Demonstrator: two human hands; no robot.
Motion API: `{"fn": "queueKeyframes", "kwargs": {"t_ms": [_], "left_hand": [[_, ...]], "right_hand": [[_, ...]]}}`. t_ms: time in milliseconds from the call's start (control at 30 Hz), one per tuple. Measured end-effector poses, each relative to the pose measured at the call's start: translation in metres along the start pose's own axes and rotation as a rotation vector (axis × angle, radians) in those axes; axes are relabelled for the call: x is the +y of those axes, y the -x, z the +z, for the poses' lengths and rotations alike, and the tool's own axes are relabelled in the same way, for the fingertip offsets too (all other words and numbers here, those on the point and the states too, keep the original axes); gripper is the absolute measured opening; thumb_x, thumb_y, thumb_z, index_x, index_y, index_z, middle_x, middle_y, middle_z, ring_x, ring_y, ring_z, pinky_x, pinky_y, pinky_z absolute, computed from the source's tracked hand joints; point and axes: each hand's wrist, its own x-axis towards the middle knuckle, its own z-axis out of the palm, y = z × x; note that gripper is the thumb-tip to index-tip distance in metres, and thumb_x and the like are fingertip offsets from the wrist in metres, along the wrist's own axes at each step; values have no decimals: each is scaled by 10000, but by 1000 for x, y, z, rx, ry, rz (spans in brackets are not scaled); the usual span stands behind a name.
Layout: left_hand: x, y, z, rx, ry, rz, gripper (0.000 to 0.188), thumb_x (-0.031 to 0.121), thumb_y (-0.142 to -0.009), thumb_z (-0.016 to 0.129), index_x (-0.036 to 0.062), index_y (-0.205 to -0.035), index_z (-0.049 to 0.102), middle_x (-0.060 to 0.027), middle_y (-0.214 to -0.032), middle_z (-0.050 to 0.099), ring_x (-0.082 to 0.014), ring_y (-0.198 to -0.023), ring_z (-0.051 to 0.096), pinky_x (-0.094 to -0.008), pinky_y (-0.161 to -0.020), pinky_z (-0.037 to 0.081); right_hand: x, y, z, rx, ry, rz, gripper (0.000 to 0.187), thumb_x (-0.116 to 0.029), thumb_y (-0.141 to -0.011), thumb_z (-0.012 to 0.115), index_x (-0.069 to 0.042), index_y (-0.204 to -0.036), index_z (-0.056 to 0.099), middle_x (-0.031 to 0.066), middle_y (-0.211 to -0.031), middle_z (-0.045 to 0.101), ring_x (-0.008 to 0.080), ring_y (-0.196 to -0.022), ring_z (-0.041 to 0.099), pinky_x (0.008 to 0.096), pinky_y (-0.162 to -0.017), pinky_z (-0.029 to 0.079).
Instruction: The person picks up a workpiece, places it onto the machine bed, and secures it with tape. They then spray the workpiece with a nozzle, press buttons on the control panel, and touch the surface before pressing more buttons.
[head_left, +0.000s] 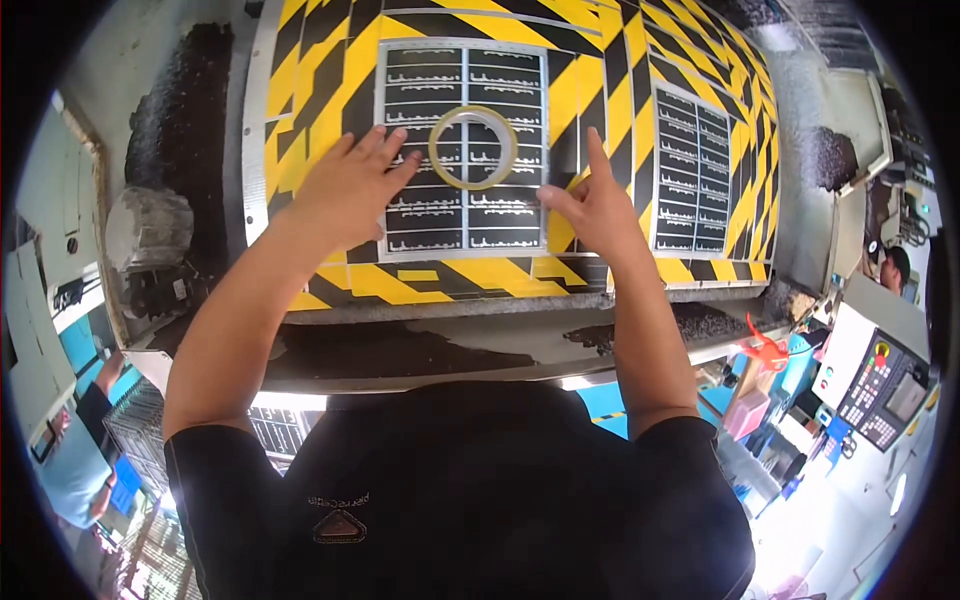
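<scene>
Currently we have both hands on a metal sheet (462,242) of dark cut-out rows, which lies flat on a yellow-and-black striped table (330,110). Our left hand (350,185) is spread flat, palm down, fingers apart, pressing on the sheet's left edge; it grips nothing. Our right hand (592,205) sits at the sheet's right edge, index finger pointing up and thumb stretched left onto the sheet, the other fingers partly curled; it holds nothing that we can see. A roll of clear tape (474,148) lies flat on the sheet between the two hands, just beside the left fingertips; we cannot tell whether they touch it. A second sheet (690,170) of the same kind lies to the right on the striped table, apart from the first. Dark metal shavings (180,110) are heaped left of the table. A control panel (880,395) with keys stands at lower right.
</scene>
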Motion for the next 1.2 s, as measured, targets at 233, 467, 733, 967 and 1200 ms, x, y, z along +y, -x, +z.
{"fn": "queueKeyframes", "kwargs": {"t_ms": [233, 467, 733, 967, 1200], "left_hand": [[-10, -13, -14, 36, 75, 27, 620, 90, -826, 726, 91, -1413, 526, -136, -1525, 468, -299, -1412, 436, -484, -1178, 330], [-12, -6, -36, 260, 215, 25, 363, 46, -848, 657, 74, -1210, 669, -137, -1094, 722, -345, -1023, 671, -437, -905, 524], [48, 14, -59, 82, 430, 127, 184, 85, -852, 678, 39, -1030, 687, -152, -869, 697, -339, -810, 690, -389, -703, 533], [162, -24, -72, 180, 460, 282, 311, 104, -836, 701, 43, -1140, 680, -161, -1049, 711, -364, -978, 668, -426, -843, 528], [244, -94, -51, 239, 491, 175, 582, 156, -871, 715, 64, -1414, 527, -196, -1384, 579, -381, -1312, 520, -430, -1090, 432]], "right_hand": [[29, 29, -29, 135, -37, 20, 791, -333, -892, 765, -54, -1533, 397, 104, -756, 685, 173, -668, 646, 316, -646, 516], [89, 105, -41, 249, -61, -176, 347, -228, -859, 808, -26, -731, 556, 106, -631, 593, 232, -519, 542, 350, -507, 449], [225, 282, -9, 516, -497, 345, 302, -139, -883, 765, -26, -711, 544, 60, -571, 539, 125, -519, 492, 321, -488, 415], [234, 288, -97, 712, -180, 226, 207, -125, -937, 704, -20, -1115, 710, 63, -778, 686, 108, -687, 623, 263, -661, 517], [258, 250, -256, 1271, -95, -391, 129, -69, -949, 658, 29, -1030, 684, 86, -798, 688, 128, -697, 621, 257, -674, 508]]}}
